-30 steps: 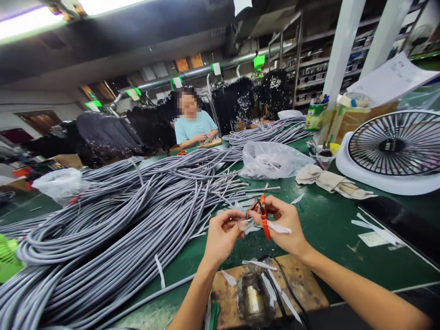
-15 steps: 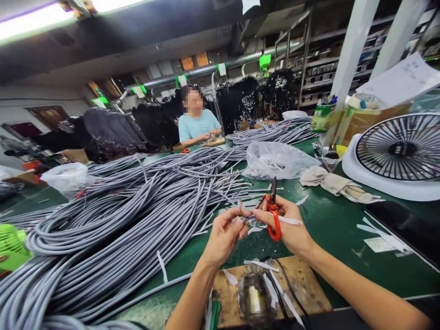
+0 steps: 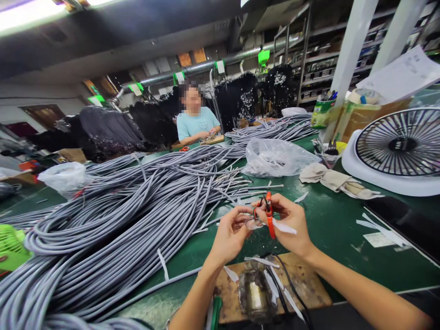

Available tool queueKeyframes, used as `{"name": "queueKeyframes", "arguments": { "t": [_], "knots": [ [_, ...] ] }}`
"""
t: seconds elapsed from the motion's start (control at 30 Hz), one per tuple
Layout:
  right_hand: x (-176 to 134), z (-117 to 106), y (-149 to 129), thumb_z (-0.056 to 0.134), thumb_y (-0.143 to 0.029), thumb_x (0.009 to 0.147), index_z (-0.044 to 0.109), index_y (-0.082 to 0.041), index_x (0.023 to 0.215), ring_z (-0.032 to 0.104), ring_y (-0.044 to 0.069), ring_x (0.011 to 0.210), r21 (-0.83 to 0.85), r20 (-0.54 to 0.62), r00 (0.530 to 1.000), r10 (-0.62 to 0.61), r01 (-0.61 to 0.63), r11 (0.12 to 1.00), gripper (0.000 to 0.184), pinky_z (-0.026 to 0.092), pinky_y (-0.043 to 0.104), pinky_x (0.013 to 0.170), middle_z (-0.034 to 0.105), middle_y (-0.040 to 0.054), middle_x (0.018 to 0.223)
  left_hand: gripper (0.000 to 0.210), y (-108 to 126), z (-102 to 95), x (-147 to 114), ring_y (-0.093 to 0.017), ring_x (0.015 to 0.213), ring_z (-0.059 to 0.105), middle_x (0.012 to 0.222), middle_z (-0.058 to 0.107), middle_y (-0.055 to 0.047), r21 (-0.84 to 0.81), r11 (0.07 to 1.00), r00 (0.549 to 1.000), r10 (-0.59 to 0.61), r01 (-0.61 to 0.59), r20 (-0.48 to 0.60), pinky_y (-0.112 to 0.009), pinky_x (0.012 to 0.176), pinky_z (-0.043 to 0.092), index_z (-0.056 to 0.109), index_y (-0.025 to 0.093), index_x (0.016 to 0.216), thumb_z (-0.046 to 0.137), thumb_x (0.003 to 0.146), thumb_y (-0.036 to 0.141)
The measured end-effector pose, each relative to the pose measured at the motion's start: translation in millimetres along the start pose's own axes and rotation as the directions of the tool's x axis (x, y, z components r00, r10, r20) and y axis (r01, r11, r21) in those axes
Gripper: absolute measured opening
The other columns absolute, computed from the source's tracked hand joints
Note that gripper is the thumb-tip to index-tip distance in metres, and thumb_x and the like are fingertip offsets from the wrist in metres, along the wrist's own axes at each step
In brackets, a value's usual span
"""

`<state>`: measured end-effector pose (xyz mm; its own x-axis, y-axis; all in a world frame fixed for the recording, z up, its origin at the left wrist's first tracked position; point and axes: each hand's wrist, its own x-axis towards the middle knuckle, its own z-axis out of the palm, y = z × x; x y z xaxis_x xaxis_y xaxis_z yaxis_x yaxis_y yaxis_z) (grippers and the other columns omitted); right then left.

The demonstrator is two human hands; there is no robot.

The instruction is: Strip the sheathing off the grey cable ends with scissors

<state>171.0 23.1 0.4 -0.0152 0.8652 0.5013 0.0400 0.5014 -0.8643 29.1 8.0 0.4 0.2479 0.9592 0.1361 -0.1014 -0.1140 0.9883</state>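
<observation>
My left hand [image 3: 231, 236] is closed, its fingers pinching the end of a cable whose thin coloured wires [image 3: 255, 212] fan out between both hands. In my right hand [image 3: 290, 224] is a pair of red-handled scissors [image 3: 270, 221], hooked on the fingers, while the thumb and forefinger meet at the wires. A white strip [image 3: 284, 228] sticks out beside the right thumb. The scissors' blades hardly show at this angle. Under the hands, a wooden board [image 3: 305, 279] carries a small brassy device [image 3: 256, 295] with a black cord and white scraps.
Long grey cables [image 3: 120, 224] cover the left of the green table [image 3: 343, 238]. Beyond my hands lies a clear plastic bag [image 3: 275, 158]. A white fan [image 3: 395, 146], gloves [image 3: 338, 181] and a dark flat panel [image 3: 409, 224] are to the right. A person [image 3: 197, 121] sits opposite.
The scissors have turned in my right hand, so the dark blades that pointed up are now mostly out of sight. My fingers have shifted on the wires, and the left hand has opened slightly.
</observation>
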Motion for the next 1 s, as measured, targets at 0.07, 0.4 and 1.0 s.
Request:
{"name": "queueKeyframes", "arguments": {
  "t": [0.07,0.4,1.0],
  "knots": [
    [3,1,-2,0.065,-0.022,0.066,0.055,-0.017,0.069,0.054,0.012,0.060,0.081,0.015,0.998,0.067,-0.068,0.994,0.011,0.045,0.023,0.057,0.060,-0.0001,0.069,0.030,-1,-2.7,1,-0.005,0.048,0.041,0.067,0.058,-0.001,-0.039,0.999,0.999,0.031,-0.032,-0.028,-0.018,0.047,0.030,0.053,0.014,0.092,0.063,0.073,0.034],
    [8,2,-6,0.070,-0.027,0.060,0.055,-0.016,0.065,0.054,0.012,0.058,0.148,0.053,0.991,0.125,-0.132,0.980,0.019,0.045,0.023,0.056,0.060,0.0008,0.066,0.026,-3,-3.4,1,-0.007,0.050,0.044,0.069,0.061,-0.002,-0.006,0.998,0.995,0.054,-0.055,-0.080,-0.018,0.048,0.032,0.055,0.014,0.089,0.062,0.075,0.034],
    [5,-13,-14,0.065,-0.031,0.065,0.046,-0.019,0.070,0.041,0.012,0.060,-0.428,0.110,0.961,-0.253,0.275,0.861,0.023,0.035,0.024,0.057,0.045,-0.0017,0.067,0.025,12,-23.3,-8,-0.018,0.076,0.060,0.075,0.064,-0.004,0.437,0.790,0.836,0.532,-0.431,-0.137,-0.028,0.070,0.045,0.065,0.018,0.064,0.047,0.069,0.001]
  ]
}}
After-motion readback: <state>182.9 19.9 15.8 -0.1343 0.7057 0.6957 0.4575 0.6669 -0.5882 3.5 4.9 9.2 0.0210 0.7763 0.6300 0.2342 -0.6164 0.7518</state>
